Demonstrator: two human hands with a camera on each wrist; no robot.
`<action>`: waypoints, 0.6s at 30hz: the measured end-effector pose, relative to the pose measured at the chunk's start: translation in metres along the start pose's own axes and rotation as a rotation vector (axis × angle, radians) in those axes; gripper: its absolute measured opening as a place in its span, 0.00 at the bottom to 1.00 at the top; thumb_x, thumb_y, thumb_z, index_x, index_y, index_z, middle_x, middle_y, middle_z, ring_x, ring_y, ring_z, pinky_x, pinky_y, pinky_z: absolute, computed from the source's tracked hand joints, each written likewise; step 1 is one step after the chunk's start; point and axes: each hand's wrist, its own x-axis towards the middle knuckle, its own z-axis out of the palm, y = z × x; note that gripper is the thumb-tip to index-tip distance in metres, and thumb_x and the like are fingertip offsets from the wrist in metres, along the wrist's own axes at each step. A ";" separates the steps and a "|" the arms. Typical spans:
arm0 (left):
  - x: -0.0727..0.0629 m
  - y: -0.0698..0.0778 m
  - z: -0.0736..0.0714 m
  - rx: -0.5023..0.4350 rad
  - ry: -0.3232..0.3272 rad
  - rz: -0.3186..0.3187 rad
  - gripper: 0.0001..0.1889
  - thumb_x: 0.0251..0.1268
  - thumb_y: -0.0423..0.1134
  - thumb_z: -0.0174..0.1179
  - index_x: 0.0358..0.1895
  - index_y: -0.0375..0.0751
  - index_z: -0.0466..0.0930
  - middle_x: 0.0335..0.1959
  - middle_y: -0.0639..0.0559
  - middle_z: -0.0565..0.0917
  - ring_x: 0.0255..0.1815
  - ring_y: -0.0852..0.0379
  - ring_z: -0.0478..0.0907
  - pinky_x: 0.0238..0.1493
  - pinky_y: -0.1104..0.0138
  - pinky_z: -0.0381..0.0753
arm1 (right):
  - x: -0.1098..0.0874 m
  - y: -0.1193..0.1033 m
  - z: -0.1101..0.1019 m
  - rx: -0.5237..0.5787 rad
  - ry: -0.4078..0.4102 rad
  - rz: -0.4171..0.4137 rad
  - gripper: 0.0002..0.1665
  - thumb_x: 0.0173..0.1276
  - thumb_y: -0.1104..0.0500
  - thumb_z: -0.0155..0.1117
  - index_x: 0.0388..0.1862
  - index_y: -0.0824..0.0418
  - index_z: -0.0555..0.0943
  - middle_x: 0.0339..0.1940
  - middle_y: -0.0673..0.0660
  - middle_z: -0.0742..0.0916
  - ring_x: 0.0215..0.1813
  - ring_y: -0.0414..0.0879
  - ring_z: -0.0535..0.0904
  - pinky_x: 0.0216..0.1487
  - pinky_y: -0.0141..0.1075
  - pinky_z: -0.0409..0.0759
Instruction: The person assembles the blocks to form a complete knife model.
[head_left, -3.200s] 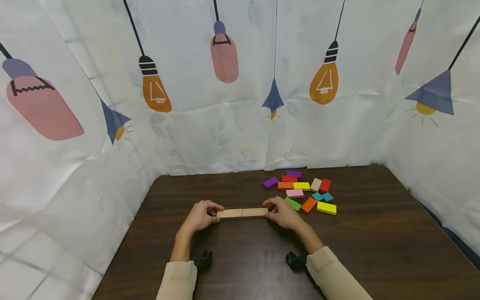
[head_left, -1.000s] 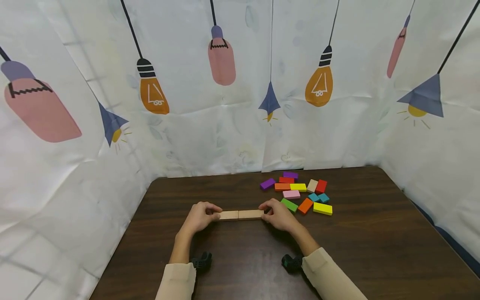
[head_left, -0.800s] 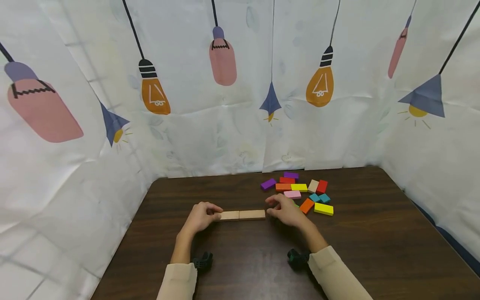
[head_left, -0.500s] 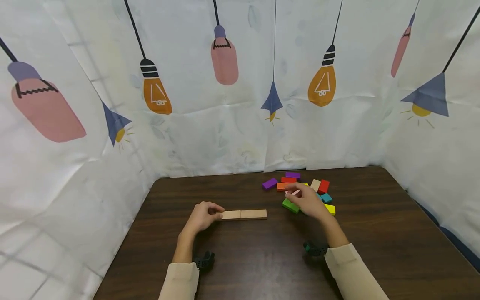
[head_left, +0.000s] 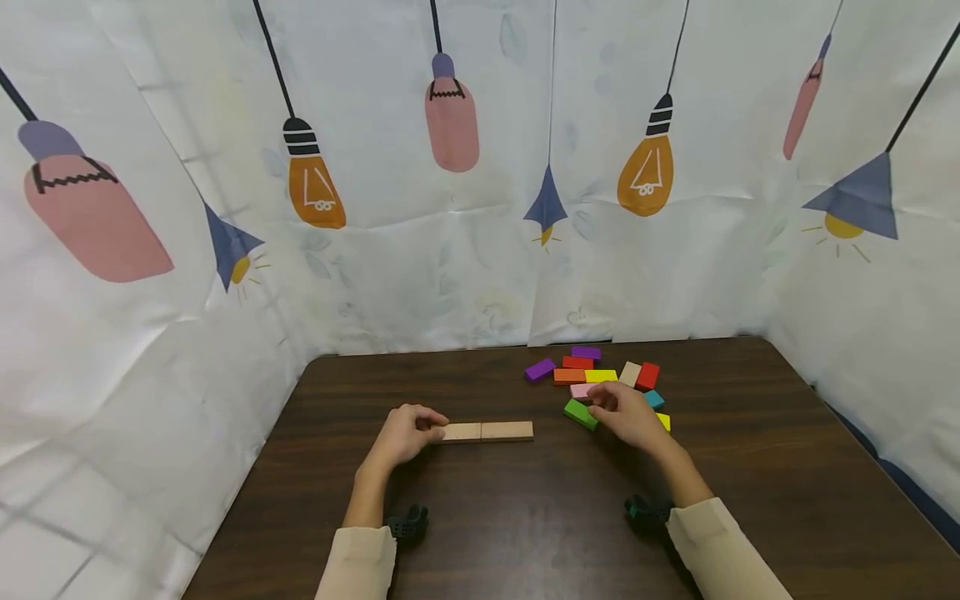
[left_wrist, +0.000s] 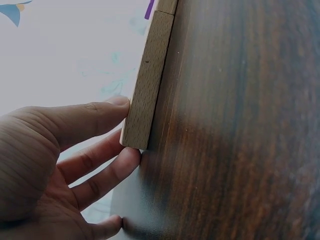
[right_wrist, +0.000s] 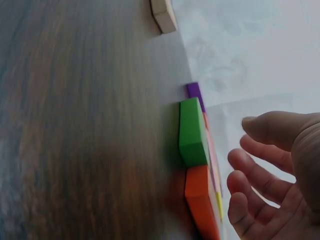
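Two plain wooden blocks lie end to end on the dark table, the left block (head_left: 462,432) touching the right block (head_left: 506,431). My left hand (head_left: 401,433) pinches the outer end of the left block; in the left wrist view the thumb presses one side and fingers meet the end. My right hand (head_left: 632,414) hovers over the coloured blocks, holding nothing. Its loosely bent fingers (right_wrist: 260,180) are apart from the thumb in the right wrist view. Nearest to it are a green block (head_left: 581,413) and an orange block (right_wrist: 200,197), which the hand hides in the head view.
Around the right hand lie a pink block (head_left: 581,391), a blue block (head_left: 655,399), a red block (head_left: 647,376), a plain block (head_left: 630,372) and several others. Purple blocks lie at the back, near the far table edge. A printed cloth (head_left: 480,275) hangs behind.
My right hand has let go of the right plain block's end and moved right over the coloured blocks. The left hand stays at its block, and the plain pair lies still.
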 end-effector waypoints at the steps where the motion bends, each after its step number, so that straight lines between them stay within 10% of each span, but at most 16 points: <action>1: 0.000 0.000 0.000 0.001 0.001 -0.001 0.05 0.65 0.37 0.71 0.42 0.49 0.92 0.32 0.55 0.84 0.31 0.58 0.74 0.32 0.64 0.74 | 0.000 0.001 0.000 -0.006 0.000 0.008 0.15 0.71 0.59 0.68 0.55 0.61 0.83 0.43 0.56 0.86 0.39 0.46 0.77 0.36 0.34 0.78; 18: -0.002 -0.002 0.001 -0.016 0.000 0.008 0.06 0.66 0.36 0.70 0.42 0.52 0.92 0.36 0.56 0.85 0.30 0.57 0.74 0.32 0.64 0.75 | 0.001 0.011 0.003 -0.098 -0.052 -0.030 0.18 0.64 0.59 0.75 0.52 0.62 0.84 0.43 0.57 0.87 0.41 0.47 0.80 0.44 0.41 0.81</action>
